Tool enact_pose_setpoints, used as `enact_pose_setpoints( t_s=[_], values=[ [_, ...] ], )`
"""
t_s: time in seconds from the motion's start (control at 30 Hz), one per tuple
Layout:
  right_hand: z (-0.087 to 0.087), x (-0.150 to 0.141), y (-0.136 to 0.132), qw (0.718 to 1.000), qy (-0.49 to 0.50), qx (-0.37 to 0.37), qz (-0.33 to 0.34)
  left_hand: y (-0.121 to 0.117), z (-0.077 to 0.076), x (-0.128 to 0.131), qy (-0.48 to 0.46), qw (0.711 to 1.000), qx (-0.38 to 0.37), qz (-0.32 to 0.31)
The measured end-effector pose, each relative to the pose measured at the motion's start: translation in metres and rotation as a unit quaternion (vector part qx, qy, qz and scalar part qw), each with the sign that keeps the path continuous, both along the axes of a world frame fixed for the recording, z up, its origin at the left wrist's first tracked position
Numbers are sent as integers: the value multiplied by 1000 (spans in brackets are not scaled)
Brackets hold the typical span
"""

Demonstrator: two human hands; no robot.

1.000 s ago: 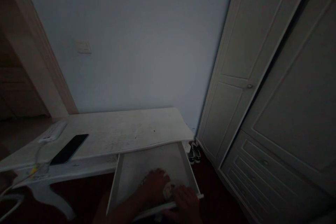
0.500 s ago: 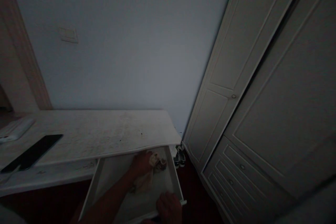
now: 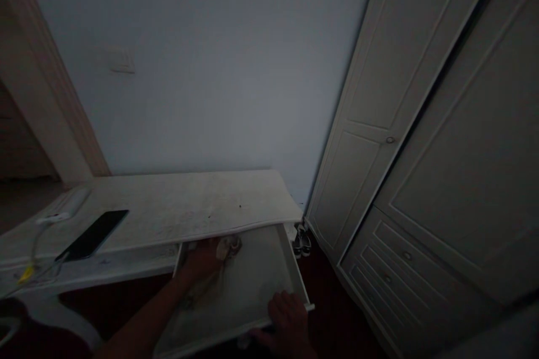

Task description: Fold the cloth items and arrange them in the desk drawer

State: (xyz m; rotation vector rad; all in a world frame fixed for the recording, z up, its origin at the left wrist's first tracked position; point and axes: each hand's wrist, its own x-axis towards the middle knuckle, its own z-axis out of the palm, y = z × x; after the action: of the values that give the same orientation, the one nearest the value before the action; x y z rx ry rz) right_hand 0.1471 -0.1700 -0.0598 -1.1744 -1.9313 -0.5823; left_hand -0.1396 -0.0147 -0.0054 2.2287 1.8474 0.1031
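The room is dim. A white drawer (image 3: pixel 256 286) stands pulled out from under a white desk (image 3: pixel 177 207). My left hand (image 3: pixel 206 258) reaches deep into the drawer, near its back left, closed on a light cloth (image 3: pixel 229 247) that bunches beyond the fingers and trails along the drawer floor. My right hand (image 3: pixel 286 320) grips the drawer's front edge near its right corner, fingers curled over the rim.
A dark phone (image 3: pixel 95 234) and a white power strip (image 3: pixel 65 206) with a cable lie on the desk's left part. A tall white wardrobe (image 3: pixel 421 151) with drawers stands right. A pair of shoes (image 3: pixel 302 240) sits on the dark floor between desk and wardrobe.
My left hand has carried the cloth from the drawer's front toward its back, then leftward along the back. The right hand stays on the front edge. The view has shifted slightly.
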Motion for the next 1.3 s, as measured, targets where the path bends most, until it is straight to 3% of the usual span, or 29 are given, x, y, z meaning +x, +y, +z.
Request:
enact_pose_setpoints(
  t_s=[0.2, 0.3, 0.47, 0.77, 0.87, 1.0, 1.3],
  values=[
    [8, -1, -2, 1000, -3, -15, 12, -73, -11, 10, 30, 991, -47, -123],
    [10, 0, -1, 1000, -13, -17, 19, -91, -7, 14, 15, 986, -49, -156],
    [4, 1, 0, 1000, -13, -16, 19, -83, -1, 45, 33, 975, -50, -216],
    [-1, 2, 0, 999, 13, -28, 34, -52, -21, 173, 20, 958, -22, -286],
    [-5, 3, 1, 999, 15, -36, 24, -36, -20, 196, 9, 959, -21, -284],
    [-7, 5, 0, 999, 2, -45, 25, -12, -10, 190, -14, 965, -12, -260],
    [-9, 6, 1, 999, -29, -16, 7, 32, 18, 124, -73, 990, 65, -105]
  ],
)
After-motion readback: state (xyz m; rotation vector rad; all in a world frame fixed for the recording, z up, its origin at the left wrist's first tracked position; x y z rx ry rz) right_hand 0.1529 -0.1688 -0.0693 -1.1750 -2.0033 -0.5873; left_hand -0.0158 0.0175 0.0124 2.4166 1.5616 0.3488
